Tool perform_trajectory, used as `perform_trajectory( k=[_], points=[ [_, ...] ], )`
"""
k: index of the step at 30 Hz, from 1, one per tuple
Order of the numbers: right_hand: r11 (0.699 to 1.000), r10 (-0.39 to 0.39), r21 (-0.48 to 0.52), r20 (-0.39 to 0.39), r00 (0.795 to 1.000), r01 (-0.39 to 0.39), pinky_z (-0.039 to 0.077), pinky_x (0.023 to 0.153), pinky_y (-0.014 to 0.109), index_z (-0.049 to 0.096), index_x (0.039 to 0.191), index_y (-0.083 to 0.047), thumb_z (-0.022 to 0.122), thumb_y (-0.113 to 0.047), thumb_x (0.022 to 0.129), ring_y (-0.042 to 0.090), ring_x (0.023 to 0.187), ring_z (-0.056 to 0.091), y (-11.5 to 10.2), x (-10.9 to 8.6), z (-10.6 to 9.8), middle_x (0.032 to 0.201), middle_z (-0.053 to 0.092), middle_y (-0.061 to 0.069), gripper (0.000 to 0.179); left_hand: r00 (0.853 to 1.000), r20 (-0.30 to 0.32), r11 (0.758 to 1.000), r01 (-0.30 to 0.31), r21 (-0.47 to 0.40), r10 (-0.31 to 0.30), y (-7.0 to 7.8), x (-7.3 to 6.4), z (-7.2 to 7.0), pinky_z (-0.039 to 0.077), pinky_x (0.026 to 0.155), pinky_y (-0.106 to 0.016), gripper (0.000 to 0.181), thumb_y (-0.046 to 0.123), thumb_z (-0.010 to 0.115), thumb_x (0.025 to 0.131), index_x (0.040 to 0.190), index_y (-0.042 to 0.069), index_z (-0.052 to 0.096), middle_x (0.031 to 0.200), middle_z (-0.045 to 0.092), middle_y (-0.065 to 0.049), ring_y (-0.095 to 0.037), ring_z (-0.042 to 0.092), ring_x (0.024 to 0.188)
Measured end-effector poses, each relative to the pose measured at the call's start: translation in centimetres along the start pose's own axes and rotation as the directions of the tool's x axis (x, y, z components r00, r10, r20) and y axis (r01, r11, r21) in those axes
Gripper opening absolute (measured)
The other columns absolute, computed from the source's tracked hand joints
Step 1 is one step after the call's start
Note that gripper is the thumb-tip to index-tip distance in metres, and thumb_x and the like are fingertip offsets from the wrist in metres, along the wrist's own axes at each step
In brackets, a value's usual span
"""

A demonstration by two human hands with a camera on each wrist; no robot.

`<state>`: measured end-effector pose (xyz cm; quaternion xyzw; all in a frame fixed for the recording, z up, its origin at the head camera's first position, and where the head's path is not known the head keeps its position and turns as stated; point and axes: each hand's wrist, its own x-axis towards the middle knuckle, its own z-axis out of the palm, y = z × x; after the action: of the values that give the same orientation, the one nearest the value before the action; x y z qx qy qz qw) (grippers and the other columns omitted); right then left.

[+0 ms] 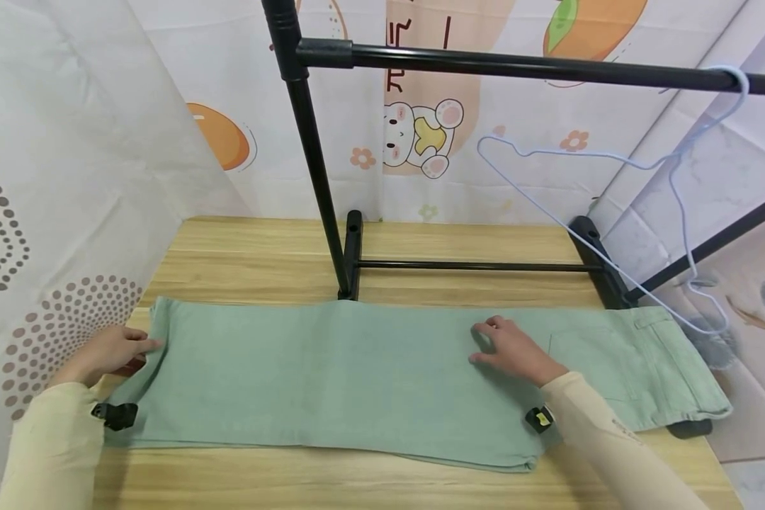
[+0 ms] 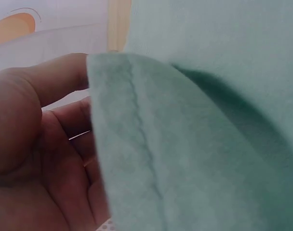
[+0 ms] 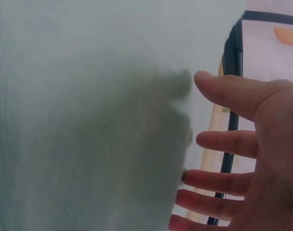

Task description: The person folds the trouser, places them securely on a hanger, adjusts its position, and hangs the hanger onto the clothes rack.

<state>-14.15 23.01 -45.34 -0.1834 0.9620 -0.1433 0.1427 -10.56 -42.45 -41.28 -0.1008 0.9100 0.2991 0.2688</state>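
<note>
Light green trousers (image 1: 331, 375) lie lengthwise across the wooden table, legs to the left and a pocket and waist part to the right. At the far left, my left hand (image 1: 116, 352) pinches the hem; in the left wrist view the stitched hem (image 2: 137, 139) is raised in a fold, with fingers (image 2: 59, 79) reaching behind its edge. My right hand (image 1: 516, 352) is over the trousers left of the pocket, fingers spread and loosely bent, holding nothing. The right wrist view shows its separate fingertips (image 3: 206, 79) close to the cloth and their shadow on it.
A black rack (image 1: 315, 156) stands behind and partly under the trousers. From its top bar hangs a pale blue hanger (image 1: 586, 152) on the right, its lower end close over the waist part. Printed curtains (image 1: 70, 142) enclose the table (image 1: 248, 255).
</note>
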Motion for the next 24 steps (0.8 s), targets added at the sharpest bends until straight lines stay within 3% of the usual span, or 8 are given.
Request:
perform_trajectory(
  k=[3,7,10,13,16,20,24],
  points=[
    [1.000,0.010,-0.001,0.013,1.000,-0.010,0.047,0.095,0.056,0.057,0.133,-0.005,0.078,-0.039,0.081,0.040,0.118,0.050,-0.3,-0.1,0.3,0.132,0.051,0.024,0.065,1.000,-0.027,0.998,-0.011,-0.063,0.009,-0.2,-0.3,0.4,0.060,0.073,-0.037,0.073,0.030,0.050,0.101,0.134,-0.030,0.026,0.111,0.055,-0.042,-0.021,0.070,0.082],
    [1.000,0.008,-0.017,0.022,1.000,-0.008,0.047,0.096,0.056,0.056,0.136,-0.006,0.079,-0.039,0.079,0.040,0.120,0.047,-0.6,-0.2,0.4,0.136,0.048,0.024,0.070,0.997,-0.077,0.988,-0.025,-0.150,0.014,-0.5,-0.5,1.2,0.060,0.069,-0.032,0.060,0.028,0.054,0.100,0.129,-0.023,0.043,0.096,0.065,-0.019,-0.012,0.067,0.074],
    [0.999,-0.001,-0.040,0.020,1.000,0.002,0.048,0.095,0.055,0.056,0.135,-0.005,0.080,-0.039,0.078,0.040,0.118,0.048,-0.8,-0.2,0.4,0.136,0.047,0.025,0.070,0.995,-0.101,0.984,-0.038,-0.173,0.021,-0.5,-0.6,1.7,0.060,0.067,-0.030,0.048,0.028,0.056,0.099,0.116,-0.017,0.055,0.088,0.066,-0.007,-0.010,0.067,0.071],
    [0.998,-0.005,-0.059,0.013,1.000,0.006,0.048,0.094,0.055,0.056,0.135,-0.005,0.080,-0.038,0.079,0.040,0.117,0.049,-0.9,-0.2,0.5,0.135,0.047,0.025,0.070,0.994,-0.103,0.982,-0.050,-0.180,0.032,-0.2,-0.8,2.0,0.059,0.066,-0.029,0.036,0.029,0.054,0.100,0.097,-0.007,0.061,0.081,0.065,-0.003,-0.010,0.065,0.069],
    [0.997,-0.008,-0.071,0.009,1.000,0.009,0.048,0.094,0.055,0.055,0.136,-0.005,0.080,-0.038,0.079,0.041,0.118,0.049,-0.9,-0.2,0.6,0.136,0.047,0.026,0.070,0.995,-0.092,0.975,-0.062,-0.213,0.043,0.3,-1.0,2.2,0.058,0.065,-0.030,0.033,0.029,0.053,0.101,0.081,0.003,0.056,0.074,0.063,-0.001,-0.010,0.063,0.065],
    [0.994,-0.021,-0.104,0.030,0.999,0.024,0.047,0.095,0.057,0.051,0.139,-0.005,0.079,-0.041,0.079,0.044,0.124,0.046,-1.0,-0.4,0.6,0.140,0.043,0.027,0.076,0.995,-0.080,0.965,-0.083,-0.250,0.065,0.6,-1.2,2.5,0.057,0.066,-0.030,0.034,0.031,0.051,0.102,0.078,0.007,0.050,0.073,0.063,-0.001,-0.011,0.064,0.065],
    [0.990,-0.033,-0.133,0.098,0.995,0.046,0.042,0.098,0.065,0.040,0.147,-0.005,0.078,-0.053,0.074,0.050,0.134,0.035,-1.1,-0.8,0.7,0.149,0.032,0.031,0.095,0.995,-0.086,0.966,-0.075,-0.248,0.055,0.9,-1.4,2.5,0.056,0.068,-0.028,0.035,0.035,0.049,0.102,0.085,0.006,0.054,0.074,0.063,0.001,-0.012,0.065,0.067]
  ],
)
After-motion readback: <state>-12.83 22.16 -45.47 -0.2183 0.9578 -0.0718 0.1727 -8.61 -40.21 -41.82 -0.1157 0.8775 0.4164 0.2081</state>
